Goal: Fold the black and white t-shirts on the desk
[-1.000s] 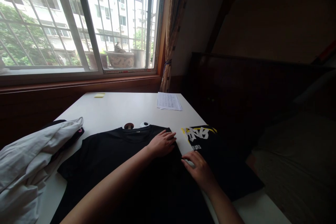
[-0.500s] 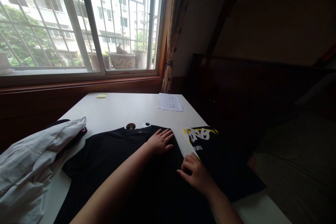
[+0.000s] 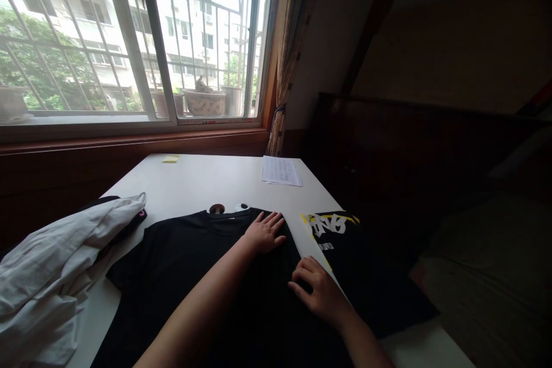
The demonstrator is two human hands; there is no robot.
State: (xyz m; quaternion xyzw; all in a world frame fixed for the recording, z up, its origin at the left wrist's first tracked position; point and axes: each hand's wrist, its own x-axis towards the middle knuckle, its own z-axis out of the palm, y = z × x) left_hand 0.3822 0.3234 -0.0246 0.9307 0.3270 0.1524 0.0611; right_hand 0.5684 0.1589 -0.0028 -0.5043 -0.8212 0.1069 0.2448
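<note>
A black T-shirt (image 3: 181, 264) lies spread on the white table (image 3: 207, 181), its neckline toward the window. My left hand (image 3: 264, 233) rests flat near the shirt's right shoulder, fingers spread, holding nothing. Lower and to the right, my right hand (image 3: 314, 284) is at the shirt's right edge with its fingers curled and the thumb apart from them; no cloth shows in the gap. Just beyond it lies a second black garment (image 3: 366, 276) with white and yellow print.
A crumpled white garment (image 3: 47, 264) lies at the left over something dark. Printed sheets (image 3: 281, 171) and a yellow note (image 3: 171, 158) are at the table's far side. Beyond the neckline are a round hole (image 3: 217, 209) and a white round item (image 3: 242, 207). The window is behind.
My right hand has shifted slightly down and left along the shirt's edge. My left hand stays flat on the shoulder. The view has moved slightly.
</note>
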